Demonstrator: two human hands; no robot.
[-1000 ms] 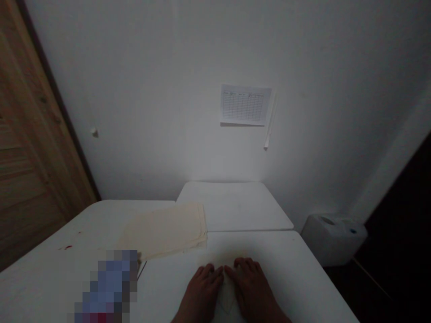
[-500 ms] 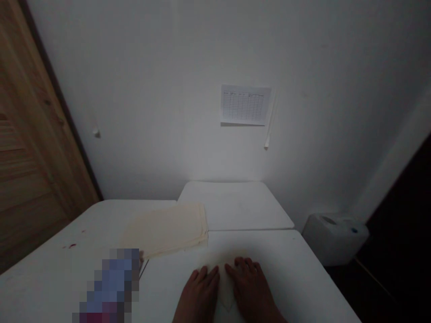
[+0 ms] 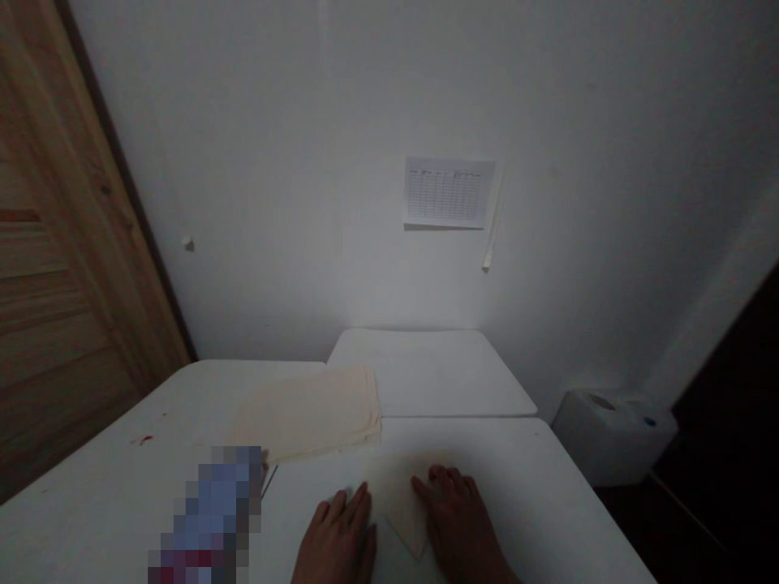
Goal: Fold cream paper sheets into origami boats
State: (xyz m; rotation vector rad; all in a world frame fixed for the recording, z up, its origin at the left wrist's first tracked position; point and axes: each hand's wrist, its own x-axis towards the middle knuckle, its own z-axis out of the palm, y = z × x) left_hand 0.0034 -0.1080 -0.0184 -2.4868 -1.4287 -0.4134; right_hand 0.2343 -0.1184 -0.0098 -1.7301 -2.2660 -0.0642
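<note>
A thin cream sheet [image 3: 405,507] lies on the white table, its pointed, folded-looking end towards me. Left of that point, my left hand [image 3: 337,531] rests palm down with its fingers stretched out and holds nothing. My right hand [image 3: 456,519] lies over the sheet's right side, fingers spread and pressing down, hiding part of it. Farther back on the left is a stack of similar thin cream sheets [image 3: 310,410] with uneven edges. Whether the sheets are paper, cloth or dough I cannot tell.
White tabletops [image 3: 511,462] meet at seams, with a raised-looking panel [image 3: 426,369] against the wall. A blurred-out blue item [image 3: 213,503] stands at left. A printed chart [image 3: 449,193] hangs on the wall. A white plastic container [image 3: 612,438] stands beyond the right edge.
My left hand has slid left, off the sheet, uncovering more of its pointed end. The right hand stays nearly in place. The whole view has shifted slightly.
</note>
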